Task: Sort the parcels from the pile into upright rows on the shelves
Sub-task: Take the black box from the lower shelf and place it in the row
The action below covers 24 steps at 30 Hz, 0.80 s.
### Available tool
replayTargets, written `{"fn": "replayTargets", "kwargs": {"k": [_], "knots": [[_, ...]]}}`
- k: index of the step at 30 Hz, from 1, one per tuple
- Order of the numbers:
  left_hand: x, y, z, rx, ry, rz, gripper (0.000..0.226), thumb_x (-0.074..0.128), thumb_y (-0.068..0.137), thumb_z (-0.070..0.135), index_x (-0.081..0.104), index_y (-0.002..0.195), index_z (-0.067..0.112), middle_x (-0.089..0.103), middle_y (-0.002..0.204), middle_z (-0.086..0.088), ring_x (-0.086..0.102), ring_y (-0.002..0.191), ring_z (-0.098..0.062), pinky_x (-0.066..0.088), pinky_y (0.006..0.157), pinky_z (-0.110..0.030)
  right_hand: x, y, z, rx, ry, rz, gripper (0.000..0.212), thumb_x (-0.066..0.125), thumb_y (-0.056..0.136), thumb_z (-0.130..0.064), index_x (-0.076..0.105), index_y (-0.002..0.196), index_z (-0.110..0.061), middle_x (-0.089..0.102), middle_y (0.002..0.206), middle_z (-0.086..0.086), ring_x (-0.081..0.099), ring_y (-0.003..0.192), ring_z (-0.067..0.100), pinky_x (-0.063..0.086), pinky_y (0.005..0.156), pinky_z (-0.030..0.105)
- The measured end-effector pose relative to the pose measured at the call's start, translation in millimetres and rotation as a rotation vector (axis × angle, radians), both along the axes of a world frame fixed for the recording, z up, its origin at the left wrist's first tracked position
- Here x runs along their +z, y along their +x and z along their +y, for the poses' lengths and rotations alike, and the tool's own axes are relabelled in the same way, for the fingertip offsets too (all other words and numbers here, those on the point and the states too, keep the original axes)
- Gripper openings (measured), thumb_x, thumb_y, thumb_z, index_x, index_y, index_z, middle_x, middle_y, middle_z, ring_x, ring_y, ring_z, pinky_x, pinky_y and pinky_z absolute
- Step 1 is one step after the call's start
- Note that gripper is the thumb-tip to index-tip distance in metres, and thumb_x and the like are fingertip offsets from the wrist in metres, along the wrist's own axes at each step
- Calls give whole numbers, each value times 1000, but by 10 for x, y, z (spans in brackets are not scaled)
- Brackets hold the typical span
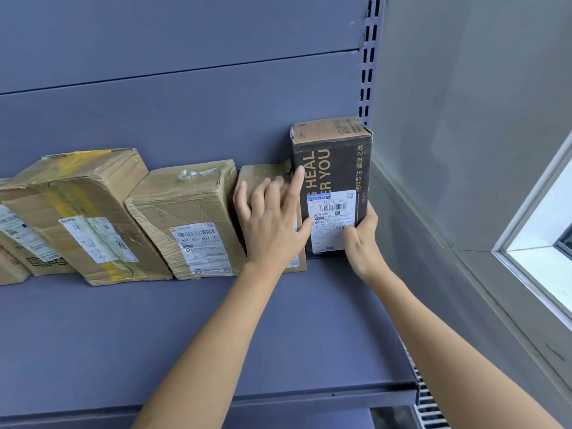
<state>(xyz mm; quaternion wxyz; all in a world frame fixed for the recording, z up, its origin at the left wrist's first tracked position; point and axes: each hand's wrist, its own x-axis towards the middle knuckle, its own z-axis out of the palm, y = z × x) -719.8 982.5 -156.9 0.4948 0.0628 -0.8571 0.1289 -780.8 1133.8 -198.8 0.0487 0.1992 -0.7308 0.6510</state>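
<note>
A tall black box [332, 168] with gold lettering and a white label stands upright at the right end of the blue shelf [154, 329]. My right hand [362, 239] grips its lower right corner, thumb on the label. My left hand [272, 212] lies with straight fingers against a thin brown parcel [263, 171] beside it, the index finger touching the black box's left edge. Further left stand a creased brown box [188, 218] and a larger taped box [83, 209], both leaning.
More parcels [12, 236] continue off the left edge. The shelf's back panel [185, 103] is close behind the row. A slotted upright [368, 57] and a grey wall [464, 119] bound the right end. A window [541, 218] is at the right.
</note>
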Motion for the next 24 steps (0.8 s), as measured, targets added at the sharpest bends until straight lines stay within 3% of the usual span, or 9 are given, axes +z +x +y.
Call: {"fn": "replayTargets", "kwargs": {"k": [6, 11, 13, 16, 18, 21, 24], "knots": [[-7, 5, -4, 26, -25, -23, 84, 65, 70, 52, 35, 144, 27, 60, 115, -11, 53, 111, -31, 22, 110, -54, -99, -62, -22, -41, 40, -17, 64, 33, 72, -19, 40, 136, -23, 43, 140, 1, 45, 129, 25, 41, 105, 54], [32, 39, 12, 41, -5, -65, 83, 63, 71, 52, 34, 145, 27, 60, 116, -12, 53, 110, -33, 24, 109, -54, -92, -28, -53, -41, 68, -83, 70, 34, 67, -27, 38, 134, -44, 48, 138, -6, 49, 124, 23, 29, 106, 65], [56, 64, 27, 55, 8, -96, 84, 63, 71, 52, 33, 145, 27, 60, 116, -12, 54, 109, -33, 25, 109, -53, 4, 108, -85, -76, 43, -154, 66, 33, 65, -29, 41, 130, -43, 50, 137, -7, 48, 125, 24, 27, 108, 65], [104, 104, 49, 67, 35, -152, 87, 65, 70, 54, 31, 146, 28, 60, 116, -12, 55, 107, -33, 24, 108, -51, 126, 292, -115, -206, 91, -259, 71, 41, 83, -22, 20, 151, -21, 29, 156, 3, 28, 143, 26, 18, 115, 58], [135, 140, 52, 65, 45, -190, 86, 64, 71, 54, 33, 146, 27, 60, 117, -12, 55, 108, -34, 23, 108, -50, 127, 364, -117, -285, 153, -251, 74, 46, 92, -16, 6, 154, -10, 15, 161, 6, 14, 148, 24, 12, 118, 53], [175, 191, 79, 52, 74, -235, 79, 57, 75, 53, 35, 146, 27, 58, 122, -15, 52, 117, -35, 19, 111, -53, 104, 472, -108, -330, 200, -143, 74, 47, 96, -18, 1, 154, -12, 4, 163, 4, 3, 150, 21, 5, 119, 50], [205, 283, 122, 33, 135, -226, 73, 46, 82, 50, 28, 149, 27, 43, 145, -18, 32, 139, -35, 6, 114, -54, 105, 565, -96, -326, 291, -45, 70, 44, 99, -21, 2, 154, -15, -2, 163, 1, -4, 150, 20, 0, 119, 48]]}}
